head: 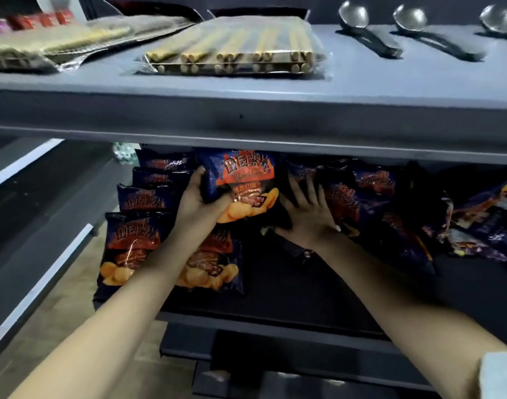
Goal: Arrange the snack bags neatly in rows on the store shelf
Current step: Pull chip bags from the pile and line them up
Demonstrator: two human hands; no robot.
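My left hand [202,201] grips the left edge of a dark blue and orange chip bag [246,185], held upright under the upper shelf. My right hand [308,214] lies with spread fingers against the bags beside it. A row of matching chip bags [134,246] stands overlapped at the left of the dark lower shelf [304,295]. Another such bag [215,269] lies in front, partly under my left forearm. Several more bags [390,208] lie in a loose heap at the right.
The grey upper shelf [246,116] overhangs the bags. On it lie clear packs of wafer rolls [235,53], flat packets [59,44] at the left and three metal ladles [364,27] at the right. A lower shelf edge [275,349] shows below, floor at the left.
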